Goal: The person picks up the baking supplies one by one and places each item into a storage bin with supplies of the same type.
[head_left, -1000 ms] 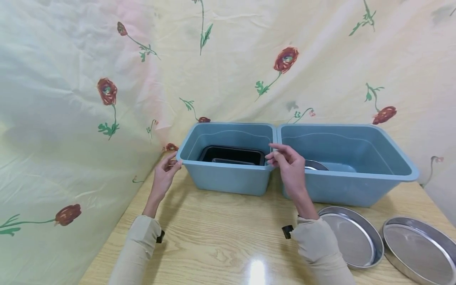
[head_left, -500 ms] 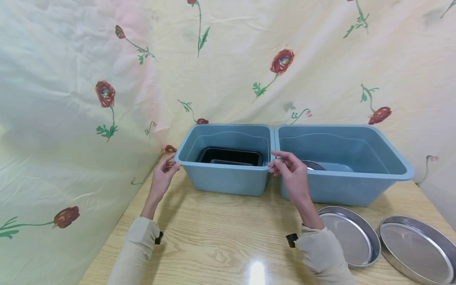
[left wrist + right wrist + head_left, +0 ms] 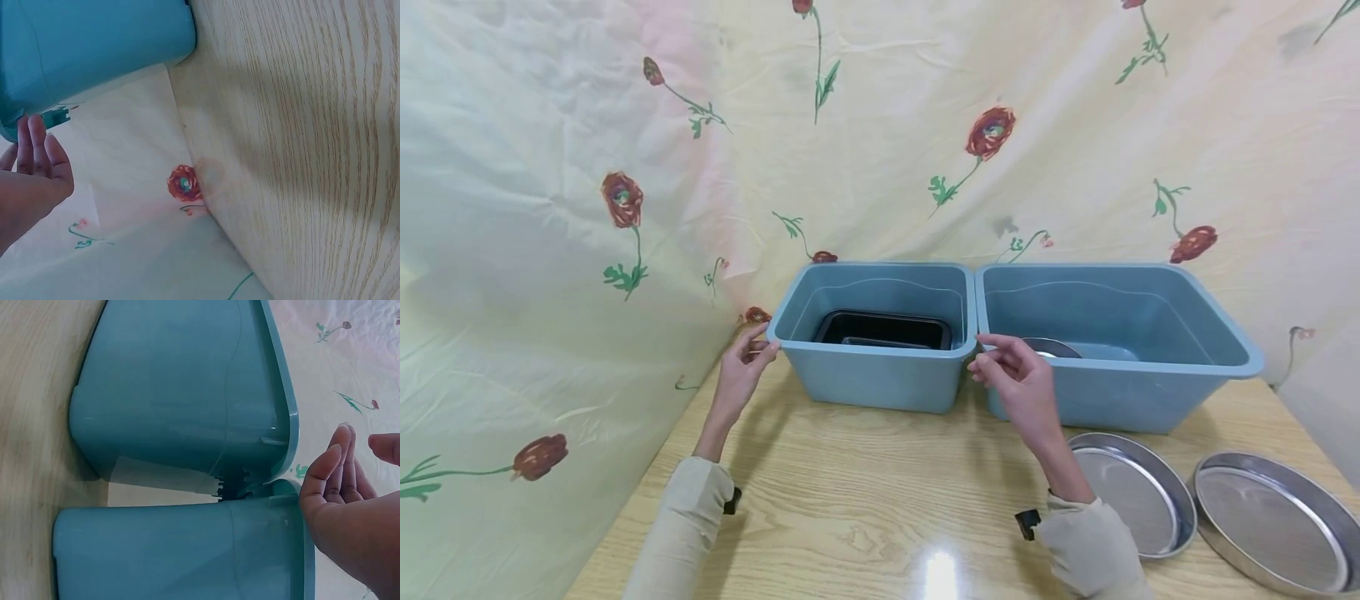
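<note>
My left hand (image 3: 739,379) pinches the front left corner of the left blue plastic bin (image 3: 872,382). The left wrist view shows this hand (image 3: 37,178) with its fingertips under the rim of the bin (image 3: 106,44). A black rectangular pan (image 3: 887,316) lies inside that bin. Over the gap between the two bins is my right hand (image 3: 1021,383), its fingers loosely bent and holding nothing. In the right wrist view, this hand (image 3: 353,500) is close to the rims of the left bin (image 3: 181,387) and the right bin (image 3: 169,550).
The right blue bin (image 3: 1120,398) stands beside the left one, with a round metal pan (image 3: 1052,347) inside. Two more round metal pans, a smaller one (image 3: 1120,492) and a larger one (image 3: 1270,525), lie on the wooden table (image 3: 842,492). A flowered cloth (image 3: 880,142) hangs behind.
My right hand has moved down and slightly right, off the left bin's front right corner. My left hand stays at its corner. The view has shifted slightly.
</note>
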A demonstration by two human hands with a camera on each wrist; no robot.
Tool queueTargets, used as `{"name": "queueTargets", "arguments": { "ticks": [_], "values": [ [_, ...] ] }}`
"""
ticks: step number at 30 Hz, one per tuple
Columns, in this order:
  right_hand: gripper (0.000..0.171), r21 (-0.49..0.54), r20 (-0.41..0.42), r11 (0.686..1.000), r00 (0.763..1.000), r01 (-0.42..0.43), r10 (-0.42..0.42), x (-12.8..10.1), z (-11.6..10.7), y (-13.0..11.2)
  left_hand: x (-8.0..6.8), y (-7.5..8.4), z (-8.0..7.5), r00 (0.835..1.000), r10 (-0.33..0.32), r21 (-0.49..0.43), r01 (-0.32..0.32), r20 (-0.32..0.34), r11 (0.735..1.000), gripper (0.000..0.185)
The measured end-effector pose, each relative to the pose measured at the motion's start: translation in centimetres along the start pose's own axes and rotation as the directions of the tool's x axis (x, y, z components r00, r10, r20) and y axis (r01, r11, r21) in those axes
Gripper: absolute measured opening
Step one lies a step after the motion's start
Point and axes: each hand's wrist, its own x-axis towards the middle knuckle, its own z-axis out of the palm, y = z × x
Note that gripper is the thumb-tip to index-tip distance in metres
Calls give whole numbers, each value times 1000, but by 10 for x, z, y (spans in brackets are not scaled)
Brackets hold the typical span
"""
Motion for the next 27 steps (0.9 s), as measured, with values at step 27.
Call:
{"name": "queueTargets", "arguments": {
  "ticks": [27],
  "values": [
    [24,-70,-71,997,997,11,-16,-25,-34,4,-53,10,20,999,44,-11,-45,-7,999,44]
  ]
}}
